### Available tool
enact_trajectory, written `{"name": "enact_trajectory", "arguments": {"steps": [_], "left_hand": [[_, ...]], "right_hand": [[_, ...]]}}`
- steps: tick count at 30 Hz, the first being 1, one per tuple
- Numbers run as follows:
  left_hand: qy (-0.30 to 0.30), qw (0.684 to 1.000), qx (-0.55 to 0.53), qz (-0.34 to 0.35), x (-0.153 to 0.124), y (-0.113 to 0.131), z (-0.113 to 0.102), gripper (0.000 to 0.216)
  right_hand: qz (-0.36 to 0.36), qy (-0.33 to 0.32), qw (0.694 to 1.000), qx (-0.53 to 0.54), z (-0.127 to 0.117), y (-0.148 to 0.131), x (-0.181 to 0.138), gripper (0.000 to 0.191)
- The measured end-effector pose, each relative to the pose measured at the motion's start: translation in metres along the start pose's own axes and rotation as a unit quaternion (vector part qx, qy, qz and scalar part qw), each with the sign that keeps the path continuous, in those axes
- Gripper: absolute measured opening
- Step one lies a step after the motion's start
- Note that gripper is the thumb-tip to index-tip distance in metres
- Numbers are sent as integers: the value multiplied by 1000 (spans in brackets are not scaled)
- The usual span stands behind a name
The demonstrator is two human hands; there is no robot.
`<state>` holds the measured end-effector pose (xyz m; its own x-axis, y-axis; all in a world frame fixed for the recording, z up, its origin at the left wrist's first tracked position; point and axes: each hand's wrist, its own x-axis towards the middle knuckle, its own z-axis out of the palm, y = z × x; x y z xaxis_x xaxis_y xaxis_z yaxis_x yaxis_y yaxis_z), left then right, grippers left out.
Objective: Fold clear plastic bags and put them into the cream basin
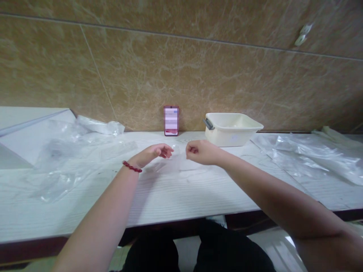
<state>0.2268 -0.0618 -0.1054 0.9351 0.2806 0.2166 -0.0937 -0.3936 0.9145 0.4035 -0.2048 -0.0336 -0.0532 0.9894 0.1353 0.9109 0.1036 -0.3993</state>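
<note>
Over the middle of the table, my left hand (155, 153) has its fingers loosely bent and apart, with nothing visible in it. A red bead bracelet (132, 167) circles that wrist. Across a small gap, the fingers of my right hand (203, 152) are curled closed. Whatever they hold, if anything, is hidden. Between and just below the hands is a clear, thin plastic piece (176, 160), perhaps a bag, with a rounded top. Its outline is faint against the white tabletop, and I cannot tell whether either hand touches it.
A phone (171, 121) leans upright against the brown marbled wall. Right of it stands a cream plastic bin (229, 136) with a grey handle. Clear plastic bags (65, 166) lie at the left beside a white sheet (25, 139). More clear plastic (309, 155) spreads at the right.
</note>
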Motion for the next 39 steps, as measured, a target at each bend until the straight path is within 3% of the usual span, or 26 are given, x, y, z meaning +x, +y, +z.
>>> {"name": "enact_trajectory", "arguments": {"steps": [3, 9, 13, 17, 19, 22, 26, 30, 35, 39], "left_hand": [[3, 999, -28, -15, -1, -2, -2, 66], [10, 987, 106, -124, 1, 0, 7, 59], [99, 963, 173, -183, 8, -3, 13, 27], [140, 951, 152, -230, 13, -5, 14, 20], [158, 946, 140, -244, 13, -8, 13, 20], [182, 936, 158, -258, 14, -14, 12, 24], [215, 901, 295, -234, 17, -26, 11, 28], [266, 861, 378, -213, 21, -34, 14, 29], [347, 856, 279, -261, 23, -42, 19, 35], [380, 868, 195, -253, 23, -48, 18, 34]], "right_hand": [[47, -36, 997, 41, -1, 14, 25, 14], [137, -60, 982, 115, 19, 41, 60, 12], [179, -59, 938, 291, 29, 53, 63, 20], [203, -72, 898, 385, 32, 70, 52, 36], [220, -83, 897, 373, 37, 79, 46, 41], [212, -58, 922, 320, 49, 90, 42, 36], [215, 44, 956, 194, 66, 96, 42, 20], [218, 70, 966, 120, 69, 93, 43, 21], [227, 55, 965, 121, 68, 92, 52, 20], [244, 36, 956, 157, 70, 92, 64, 19]]}}
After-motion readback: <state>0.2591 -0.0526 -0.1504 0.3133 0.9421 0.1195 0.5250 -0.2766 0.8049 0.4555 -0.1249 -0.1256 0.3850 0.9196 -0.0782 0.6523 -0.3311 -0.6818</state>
